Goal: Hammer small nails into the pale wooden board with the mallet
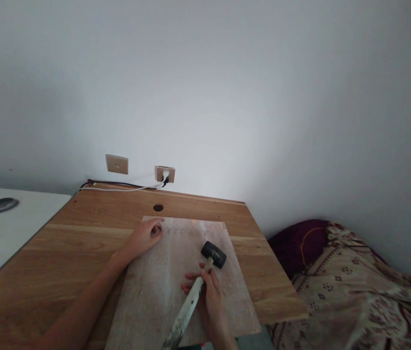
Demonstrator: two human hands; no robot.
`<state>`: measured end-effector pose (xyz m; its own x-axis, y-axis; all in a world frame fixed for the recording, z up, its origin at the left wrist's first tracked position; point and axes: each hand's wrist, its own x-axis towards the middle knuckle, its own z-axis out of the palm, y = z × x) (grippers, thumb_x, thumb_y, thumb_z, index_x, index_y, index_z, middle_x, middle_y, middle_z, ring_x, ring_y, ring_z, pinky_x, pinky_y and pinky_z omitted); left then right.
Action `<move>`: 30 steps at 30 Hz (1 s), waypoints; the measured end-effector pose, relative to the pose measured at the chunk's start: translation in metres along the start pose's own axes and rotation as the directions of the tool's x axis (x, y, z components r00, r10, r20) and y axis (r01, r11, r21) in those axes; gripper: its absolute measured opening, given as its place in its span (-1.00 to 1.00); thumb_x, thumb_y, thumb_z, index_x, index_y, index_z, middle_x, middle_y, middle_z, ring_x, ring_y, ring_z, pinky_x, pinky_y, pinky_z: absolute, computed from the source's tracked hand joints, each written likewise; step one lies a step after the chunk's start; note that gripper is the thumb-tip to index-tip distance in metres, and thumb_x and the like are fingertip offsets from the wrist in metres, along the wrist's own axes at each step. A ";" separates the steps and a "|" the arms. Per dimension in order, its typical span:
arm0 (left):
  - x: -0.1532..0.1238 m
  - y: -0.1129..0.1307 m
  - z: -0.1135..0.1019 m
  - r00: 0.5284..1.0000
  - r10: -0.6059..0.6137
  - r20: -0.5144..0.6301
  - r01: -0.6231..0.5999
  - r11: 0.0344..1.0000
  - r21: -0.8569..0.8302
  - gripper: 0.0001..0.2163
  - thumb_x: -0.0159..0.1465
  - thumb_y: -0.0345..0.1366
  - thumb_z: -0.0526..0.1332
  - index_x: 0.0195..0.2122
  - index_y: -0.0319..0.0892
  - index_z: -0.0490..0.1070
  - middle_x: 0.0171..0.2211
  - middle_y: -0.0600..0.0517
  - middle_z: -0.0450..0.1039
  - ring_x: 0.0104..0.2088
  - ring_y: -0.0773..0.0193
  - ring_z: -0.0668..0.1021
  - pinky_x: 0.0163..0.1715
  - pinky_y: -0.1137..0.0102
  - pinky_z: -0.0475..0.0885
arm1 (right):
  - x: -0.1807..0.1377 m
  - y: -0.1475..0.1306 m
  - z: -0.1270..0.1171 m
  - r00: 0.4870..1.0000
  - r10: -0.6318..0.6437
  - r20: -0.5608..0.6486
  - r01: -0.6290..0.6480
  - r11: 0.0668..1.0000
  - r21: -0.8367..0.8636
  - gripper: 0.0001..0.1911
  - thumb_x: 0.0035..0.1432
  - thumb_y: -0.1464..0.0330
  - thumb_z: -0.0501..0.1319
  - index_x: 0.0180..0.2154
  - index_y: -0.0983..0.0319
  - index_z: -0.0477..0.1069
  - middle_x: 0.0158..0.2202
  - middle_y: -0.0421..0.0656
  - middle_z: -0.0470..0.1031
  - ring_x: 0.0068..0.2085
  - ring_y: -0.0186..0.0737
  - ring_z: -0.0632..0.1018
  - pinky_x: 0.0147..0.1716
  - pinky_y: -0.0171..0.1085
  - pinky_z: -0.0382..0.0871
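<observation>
A rubber mallet with a black head and a pale, paint-worn handle lies slanted over the board, its head pointing away from me. My right hand grips the handle just below the head, with some fingertips stretched out past it. Under both hands is a worn, pinkish-grey wooden board. My left hand rests at the board's far left corner, its fingers curled toward the thumb. Whatever those fingers pinch, if anything, is too small to make out.
The board lies on a wooden desktop with a round cable hole. Cables run along the back to a wall socket. A white table adjoins on the left. Patterned bedding is at the right.
</observation>
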<state>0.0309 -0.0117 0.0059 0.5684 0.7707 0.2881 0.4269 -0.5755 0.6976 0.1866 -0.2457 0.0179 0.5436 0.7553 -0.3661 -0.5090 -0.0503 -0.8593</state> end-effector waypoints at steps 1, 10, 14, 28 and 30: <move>-0.001 0.000 -0.002 1.000 0.014 -0.018 -0.014 1.000 0.002 -0.65 0.22 -0.29 0.16 0.03 -0.18 0.46 -0.22 -0.05 0.58 -0.23 0.15 0.59 -0.07 0.24 0.48 | 0.002 -0.001 -0.003 1.000 0.001 0.031 0.001 0.999 -0.044 -0.34 -0.04 -0.09 0.42 -0.07 0.20 0.37 -0.35 -0.12 0.66 -0.41 -0.06 0.67 -0.38 -0.15 0.57; -0.106 0.001 -0.017 0.962 -0.090 -0.258 0.168 0.941 0.295 -0.62 0.32 -0.06 0.09 0.01 -0.13 0.49 0.18 -0.16 0.39 0.07 -0.03 0.56 0.09 0.08 0.51 | -0.001 0.001 -0.042 0.912 -0.352 0.212 0.393 0.592 -0.704 -0.49 0.32 -0.05 0.13 -0.08 0.23 0.55 -0.45 -0.09 0.59 -0.52 -0.12 0.61 -0.57 -0.25 0.48; -0.146 0.009 -0.008 0.972 -0.007 -0.235 0.087 0.940 0.330 -0.65 0.32 0.00 0.14 0.02 0.01 0.50 0.23 -0.07 0.35 0.10 -0.01 0.55 0.01 0.12 0.58 | -0.009 0.007 -0.071 0.673 -0.633 0.382 0.570 0.116 -0.813 -0.70 0.41 0.28 0.07 -0.04 0.17 0.54 -0.19 -0.01 0.64 -0.13 -0.03 0.66 -0.17 -0.16 0.56; -0.084 0.102 0.082 0.933 0.321 0.161 -0.357 0.876 0.323 -0.68 0.39 -0.03 0.16 0.06 -0.04 0.48 0.24 -0.14 0.34 0.10 -0.01 0.53 0.07 0.11 0.50 | 0.019 -0.049 -0.208 0.563 -0.713 0.419 0.277 -0.315 -0.908 -0.67 0.43 0.34 -0.02 0.05 0.23 0.45 0.00 0.05 0.61 0.10 0.03 0.57 0.03 0.00 0.44; -0.075 0.121 0.092 0.918 0.348 0.191 -0.395 0.856 0.333 -0.68 0.41 -0.04 0.14 0.05 -0.05 0.48 0.23 -0.14 0.35 0.09 -0.04 0.52 0.08 0.04 0.46 | 0.023 -0.064 -0.228 0.589 -0.701 0.401 0.269 -0.298 -0.916 -0.66 0.44 0.27 -0.01 0.04 0.22 0.45 0.01 0.04 0.60 0.11 0.02 0.56 0.06 0.01 0.42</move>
<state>0.1049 -0.1641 0.0089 0.8047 0.4545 0.3819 0.3756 -0.8880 0.2652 0.3840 -0.3740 -0.0173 0.4097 0.7425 0.5299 0.9091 -0.3806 -0.1694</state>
